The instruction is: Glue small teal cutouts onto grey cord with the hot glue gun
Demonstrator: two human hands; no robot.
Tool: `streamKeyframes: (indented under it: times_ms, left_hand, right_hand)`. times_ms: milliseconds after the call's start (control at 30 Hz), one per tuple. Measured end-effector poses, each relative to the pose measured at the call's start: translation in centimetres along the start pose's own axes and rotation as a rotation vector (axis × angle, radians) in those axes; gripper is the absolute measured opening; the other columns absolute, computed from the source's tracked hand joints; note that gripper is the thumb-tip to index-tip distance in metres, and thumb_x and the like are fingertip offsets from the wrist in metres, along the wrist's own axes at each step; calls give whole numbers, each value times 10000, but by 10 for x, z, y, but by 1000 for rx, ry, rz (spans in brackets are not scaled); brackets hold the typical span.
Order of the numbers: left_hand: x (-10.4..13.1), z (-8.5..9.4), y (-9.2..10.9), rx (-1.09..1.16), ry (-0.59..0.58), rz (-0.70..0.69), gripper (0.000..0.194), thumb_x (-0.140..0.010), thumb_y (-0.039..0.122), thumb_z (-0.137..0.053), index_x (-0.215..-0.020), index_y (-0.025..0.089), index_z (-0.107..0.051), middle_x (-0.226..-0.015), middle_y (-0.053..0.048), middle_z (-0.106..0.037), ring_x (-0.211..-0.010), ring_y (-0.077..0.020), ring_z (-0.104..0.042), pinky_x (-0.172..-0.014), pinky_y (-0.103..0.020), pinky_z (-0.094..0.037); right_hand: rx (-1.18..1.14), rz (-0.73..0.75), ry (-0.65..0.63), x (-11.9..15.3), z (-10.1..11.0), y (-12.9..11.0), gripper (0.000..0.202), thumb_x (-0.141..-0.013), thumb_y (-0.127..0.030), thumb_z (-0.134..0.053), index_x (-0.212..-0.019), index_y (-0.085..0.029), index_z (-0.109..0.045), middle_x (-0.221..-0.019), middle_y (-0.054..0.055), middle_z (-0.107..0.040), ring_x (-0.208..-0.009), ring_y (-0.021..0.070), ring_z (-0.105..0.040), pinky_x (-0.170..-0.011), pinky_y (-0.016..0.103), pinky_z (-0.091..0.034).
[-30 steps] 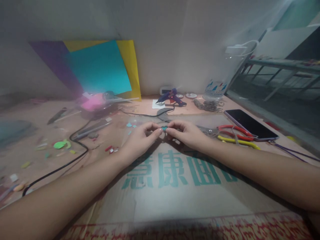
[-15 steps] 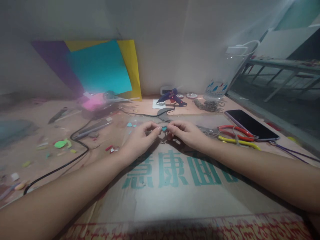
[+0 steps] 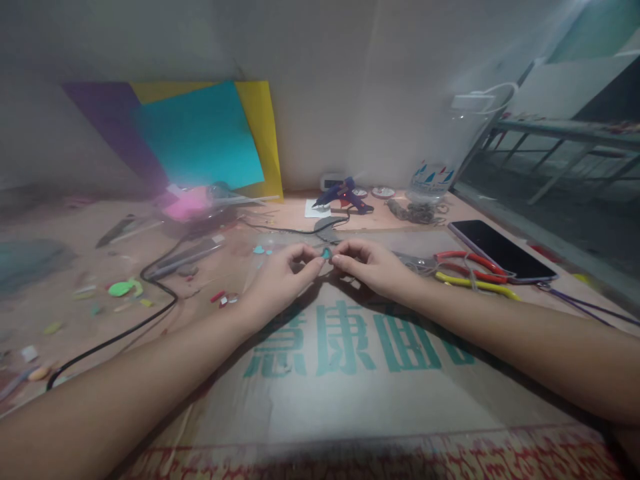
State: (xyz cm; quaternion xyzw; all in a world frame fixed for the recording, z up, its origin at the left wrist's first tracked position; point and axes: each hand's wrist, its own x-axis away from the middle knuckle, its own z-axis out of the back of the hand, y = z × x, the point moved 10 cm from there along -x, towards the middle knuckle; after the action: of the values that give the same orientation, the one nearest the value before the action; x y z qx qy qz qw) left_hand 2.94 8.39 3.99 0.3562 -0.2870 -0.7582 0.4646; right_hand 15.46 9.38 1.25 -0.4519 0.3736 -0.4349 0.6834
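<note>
My left hand [image 3: 280, 280] and my right hand [image 3: 373, 265] meet fingertip to fingertip over a sheet of cardboard [image 3: 350, 373] with green printed characters. Between the thumbs and forefingers both hands pinch a small teal piece [image 3: 327, 253]. It is tiny and mostly covered by the fingers. Both forearms rest low across the cardboard.
Red and yellow handled pliers [image 3: 470, 270] and a dark phone [image 3: 500, 250] lie to the right. A blue glue gun [image 3: 343, 193] sits at the back, its black cord [image 3: 150, 293] running left. Coloured paper sheets [image 3: 200, 137] lean on the wall. Small scraps [image 3: 123, 288] litter the left side.
The fingertips have shifted slightly around the teal piece; the hands stay in the same place.
</note>
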Motion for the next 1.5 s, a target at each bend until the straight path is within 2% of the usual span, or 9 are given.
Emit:
streamKeyframes:
  times_ms: [167,367,567,767,967,1167,1333,1500]
  left_hand:
    - [-1,1,-3,23,9,14,215,-853,360,-527,-772,175,-599,-760,3,-653,-725,-154,-591,-667,-240,-439]
    - [-1,1,-4,33,7,14,219,-858,359,-509,-774,174,-590,-761,-5,-653,-726,-160,-591,-685,-261,-439]
    - [-1,1,-2,28,6,-4,219,-860,354,-506,-765,175,-588,-761,-2,-646,-734,-159,-592,-678,-256,-438]
    - [2,-2,6,-121,5,-77,200,-847,332,-516,-739,188,-601,-755,1,-660,-739,-166,-593,-688,-265,-429]
    - [2,-5,11,-215,7,-159,163,-828,307,-520,-747,194,-604,-780,-9,-670,-770,-182,-596,-716,-281,-422]
    - [1,-5,9,-200,10,-148,154,-826,303,-529,-740,196,-598,-762,1,-663,-753,-177,-594,-699,-276,-420]
    - [1,-7,8,-181,-12,-135,152,-821,289,-531,-723,194,-598,-743,6,-658,-729,-168,-586,-687,-269,-416]
    - [0,-3,1,-114,1,-54,179,-832,319,-520,-744,189,-606,-760,6,-662,-742,-167,-595,-678,-262,-426]
  right_hand:
    - [-26,32,-28,1,-2,-7,281,-857,-430,-545,-778,-162,-575,-701,10,-644,-655,123,-617,-608,231,-472]
    - [109,28,-20,4,-3,-10,209,-827,-372,-595,-827,-164,-620,-759,24,-690,-685,131,-619,-618,231,-468]
    - [33,45,10,1,2,-7,297,-853,-458,-541,-858,-166,-597,-723,7,-655,-647,122,-606,-574,221,-458]
    - [155,58,58,2,6,-15,270,-784,-418,-632,-890,-171,-619,-762,10,-666,-692,135,-611,-630,243,-469]
    - [247,22,36,3,1,-15,194,-808,-365,-581,-841,-178,-616,-705,-3,-670,-616,130,-603,-553,228,-436]
    - [288,88,46,3,2,-19,175,-818,-330,-556,-821,-174,-634,-718,-4,-671,-622,122,-595,-587,229,-438]
    - [280,76,31,3,1,-19,165,-817,-307,-550,-816,-167,-637,-704,-4,-666,-611,116,-583,-571,221,-430]
    - [153,74,5,2,1,-15,280,-856,-413,-520,-829,-162,-642,-716,7,-648,-644,121,-580,-591,228,-436]
